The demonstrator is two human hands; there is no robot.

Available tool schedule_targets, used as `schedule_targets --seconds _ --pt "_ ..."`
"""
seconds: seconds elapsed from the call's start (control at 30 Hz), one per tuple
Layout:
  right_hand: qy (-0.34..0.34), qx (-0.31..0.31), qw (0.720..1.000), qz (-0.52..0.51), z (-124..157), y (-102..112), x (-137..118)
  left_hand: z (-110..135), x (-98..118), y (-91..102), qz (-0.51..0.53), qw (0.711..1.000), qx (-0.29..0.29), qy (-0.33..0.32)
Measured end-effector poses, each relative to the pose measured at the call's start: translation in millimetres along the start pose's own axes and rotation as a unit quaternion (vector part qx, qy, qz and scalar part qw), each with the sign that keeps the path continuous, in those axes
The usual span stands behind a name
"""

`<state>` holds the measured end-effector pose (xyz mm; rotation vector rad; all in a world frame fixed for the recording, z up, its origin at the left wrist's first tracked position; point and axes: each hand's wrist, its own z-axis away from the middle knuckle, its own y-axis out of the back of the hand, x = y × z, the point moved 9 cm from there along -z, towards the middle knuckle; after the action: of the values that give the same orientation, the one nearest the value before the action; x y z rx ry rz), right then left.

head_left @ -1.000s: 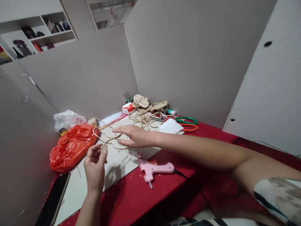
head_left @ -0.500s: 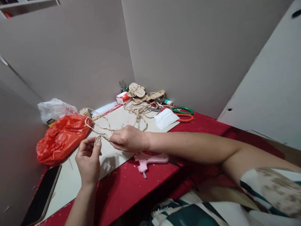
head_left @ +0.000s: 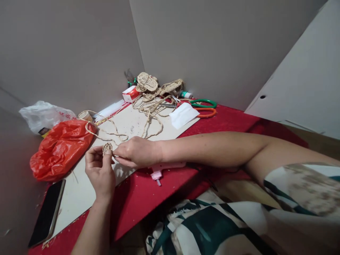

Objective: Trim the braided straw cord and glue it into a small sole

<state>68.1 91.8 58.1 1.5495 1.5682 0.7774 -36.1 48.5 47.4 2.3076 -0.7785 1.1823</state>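
Observation:
A small coil of twisted straw cord [head_left: 107, 147] is pinched upright between the thumb and fingers of my left hand [head_left: 100, 169]. My right hand [head_left: 136, 151] is closed close beside it, its fingertips at the coil's right side, gripping the cord; the exact pinch is partly hidden. From there a loose length of the cord loops over the white board [head_left: 79, 193] toward the red plastic bag. Under my right wrist lies a pink glue gun [head_left: 158, 173], partly covered by the forearm.
Left are a red plastic bag [head_left: 63, 148], a clear bag [head_left: 46, 115] and a black phone [head_left: 47, 212]. At the back lie woven straw soles [head_left: 147, 82], tangled cord [head_left: 151, 113], a small red-white box [head_left: 130, 94], white paper [head_left: 183, 115] and scissors with green and orange handles [head_left: 207, 112].
My right hand has moved left, close to my left hand. The cord between them is now gathered into a tighter coil. The whole view has shifted slightly.

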Motion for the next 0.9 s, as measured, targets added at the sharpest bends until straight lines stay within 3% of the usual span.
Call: schedule_targets --seconds 0.27,0.47,0.67,0.9 --pt "-0.018 -0.020 1.000 -0.006 -2.0 -1.2 -0.4 0.4 -7.3 -3.1 0.029 1.000 0.004 -0.003" --pt "-0.037 -0.022 0.999 -0.019 -1.7 2.8 1.0 3.3 -10.1 0.0 0.026 0.999 0.018 0.032" --pt "-0.072 0.032 0.994 -0.081 -3.4 3.0 11.7 6.1 3.1 -5.2 -0.005 0.999 0.039 0.007" --pt "-0.110 0.114 0.967 -0.201 -3.6 6.1 23.0 8.5 9.1 -18.1 0.060 0.998 0.035 -0.013"
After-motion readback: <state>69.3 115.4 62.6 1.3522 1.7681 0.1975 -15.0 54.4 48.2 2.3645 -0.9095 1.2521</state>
